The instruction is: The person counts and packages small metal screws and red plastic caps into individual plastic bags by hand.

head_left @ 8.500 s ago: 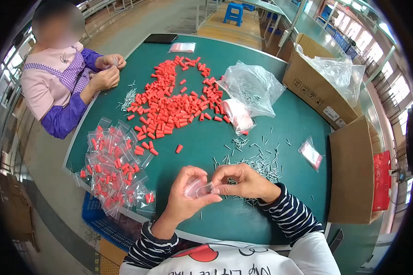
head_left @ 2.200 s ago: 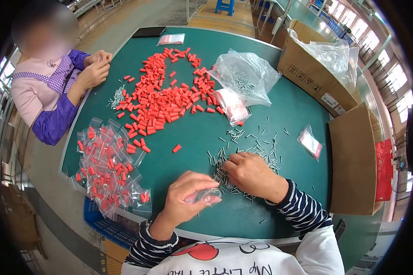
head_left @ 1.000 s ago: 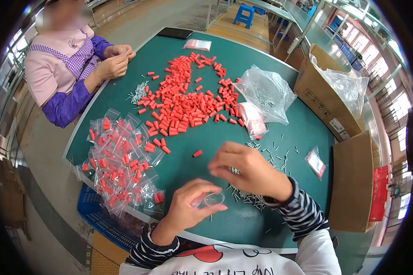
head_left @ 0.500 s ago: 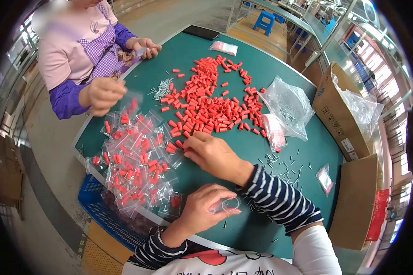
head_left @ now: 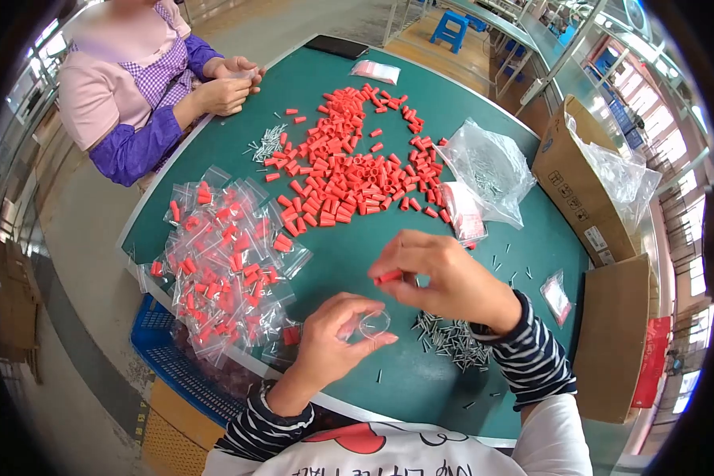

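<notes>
My left hand (head_left: 325, 337) holds a small clear plastic bag (head_left: 374, 324) near the front edge, its mouth spread into a round opening between thumb and fingers. Just above and right of it, my right hand (head_left: 452, 278) pinches a red plastic cap (head_left: 388, 278); whether more caps sit inside the fingers, I cannot tell. A heap of loose screws (head_left: 456, 347) lies under my right wrist. Beyond my hands spreads a big pile of red caps (head_left: 357, 170). Left of my left hand is a mound of filled zip bags (head_left: 230, 266) with red caps and screws inside.
Across the green table (head_left: 357, 254), a co-worker's hands (head_left: 234, 86) handle a small bag beside another screw pile (head_left: 268, 143). A large clear bag (head_left: 490, 174) and cardboard boxes (head_left: 583, 194) stand at right. A blue basket (head_left: 163, 341) sits below the left edge.
My right hand has moved right from the pile's near edge, with a red cap now showing in its fingers. My left hand still holds the bag. The co-worker's hands have come together.
</notes>
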Tool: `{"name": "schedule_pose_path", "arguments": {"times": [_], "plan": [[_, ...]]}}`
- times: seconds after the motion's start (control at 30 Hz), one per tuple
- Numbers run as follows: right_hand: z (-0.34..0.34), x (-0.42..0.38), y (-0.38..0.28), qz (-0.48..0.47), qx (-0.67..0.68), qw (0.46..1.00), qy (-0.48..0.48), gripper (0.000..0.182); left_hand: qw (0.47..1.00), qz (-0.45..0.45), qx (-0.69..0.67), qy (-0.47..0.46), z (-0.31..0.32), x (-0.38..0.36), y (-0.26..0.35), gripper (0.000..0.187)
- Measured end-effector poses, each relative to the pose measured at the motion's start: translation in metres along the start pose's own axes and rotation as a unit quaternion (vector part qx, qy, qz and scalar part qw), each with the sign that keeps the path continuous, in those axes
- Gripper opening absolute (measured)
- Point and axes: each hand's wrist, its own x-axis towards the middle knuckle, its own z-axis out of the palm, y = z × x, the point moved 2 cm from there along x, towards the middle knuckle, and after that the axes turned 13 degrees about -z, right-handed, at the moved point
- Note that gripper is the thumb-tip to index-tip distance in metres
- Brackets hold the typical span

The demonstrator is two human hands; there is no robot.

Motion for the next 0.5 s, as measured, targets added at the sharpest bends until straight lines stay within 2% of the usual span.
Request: {"name": "schedule_pose_path", "arguments": {"times": [0.03,0.17,0.27,0.3,0.37,0.43,0.47,0.5], "plan": [[-0.002,-0.006,-0.008,0.019,0.017,1.000,-0.014,0.021,1.000,-0.004,-0.008,-0.007,0.001,0.000,-0.003,0.045],[0.005,-0.019,-0.020,-0.052,-0.013,0.997,-0.057,0.025,0.999,-0.023,-0.027,-0.036,0.004,-0.001,-0.010,0.048],[0.013,-0.024,-0.028,-0.042,-0.036,0.996,-0.074,0.031,0.998,0.020,-0.056,0.013,0.009,0.001,-0.003,0.038],[0.009,-0.025,-0.031,-0.041,-0.001,0.998,-0.051,0.036,0.998,0.020,-0.055,0.011,0.009,0.001,0.000,0.039],[0.002,-0.031,-0.025,-0.027,-0.027,0.999,-0.022,0.035,0.998,0.018,-0.054,0.010,0.008,0.000,0.008,0.040],[0.000,-0.041,-0.013,-0.003,-0.030,1.000,-0.008,0.033,0.997,0.057,0.032,0.028,0.003,-0.001,0.016,0.043],[0.006,-0.046,-0.006,0.006,0.005,1.000,-0.001,0.033,0.994,0.076,0.075,0.037,0.001,-0.002,0.018,0.045],[0.014,-0.051,0.001,0.016,0.040,0.999,0.007,0.033,0.995,0.078,0.063,0.027,0.000,-0.001,0.018,0.046]]}}
